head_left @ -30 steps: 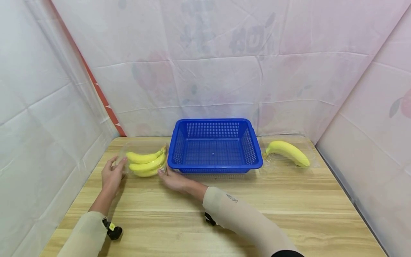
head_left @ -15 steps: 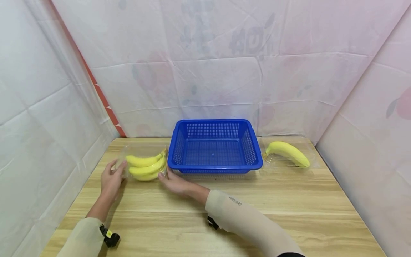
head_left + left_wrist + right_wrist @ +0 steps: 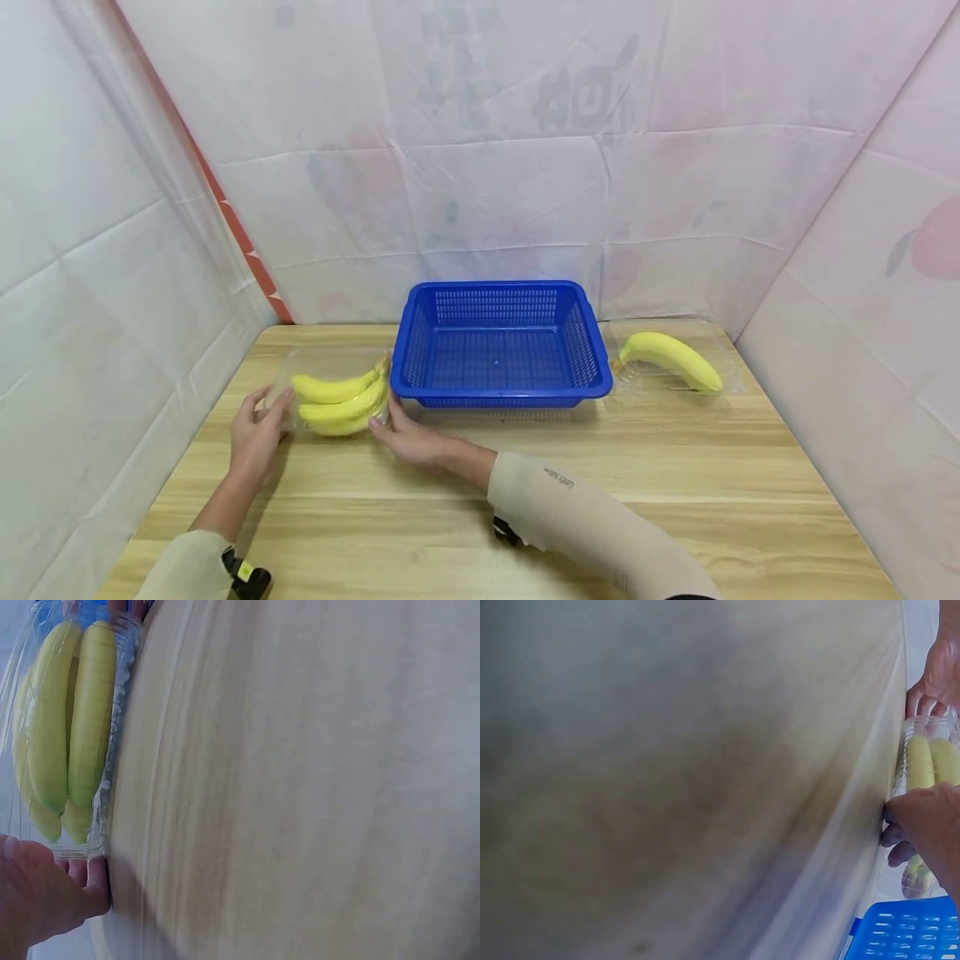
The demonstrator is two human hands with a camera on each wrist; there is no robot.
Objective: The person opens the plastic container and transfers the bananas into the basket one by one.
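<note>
A clear plastic box [image 3: 112, 761] with a bunch of yellow bananas [image 3: 341, 408] in it lies on the wooden table, left of a blue basket [image 3: 495, 395]. My left hand [image 3: 255, 435] holds the box's left end, thumb on top and fingers lower down at its side, as the left wrist view shows. At the opposite end, near the banana stems, my right hand [image 3: 412, 435] grips the near right corner; in the right wrist view its fingers curl at the box's side. Part of the box's right end is hidden by that hand.
A second clear plastic box [image 3: 731, 379] with a single banana [image 3: 671, 358] stands right of the basket. Pale printed cloth [image 3: 510, 192] walls the table at the back and both sides. The wooden tabletop [image 3: 420, 525] stretches in front of the basket.
Both hands have drawn the box of bananas a little toward me, down the table. The blue basket and the box with the single banana have stayed in place.
</note>
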